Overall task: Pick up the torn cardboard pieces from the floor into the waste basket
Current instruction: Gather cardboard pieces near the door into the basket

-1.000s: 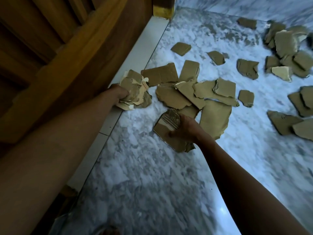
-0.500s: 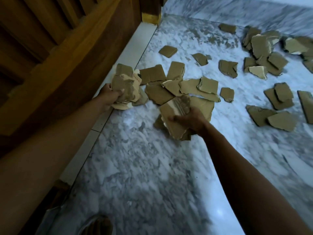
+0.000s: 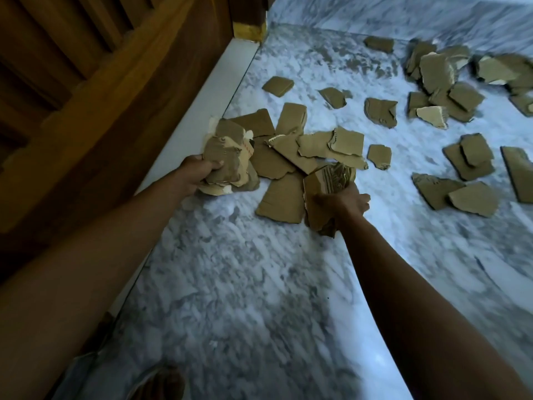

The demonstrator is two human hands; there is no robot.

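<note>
Brown cardboard fills both my hands in the head view. My left hand curls round a thick bunch of torn pieces. My right hand grips a few more pieces. Loose pieces lie on the marble floor between and beyond my hands.

Bare marble floor near side; wood panel blocks left; cardboard scraps ahead.
</note>
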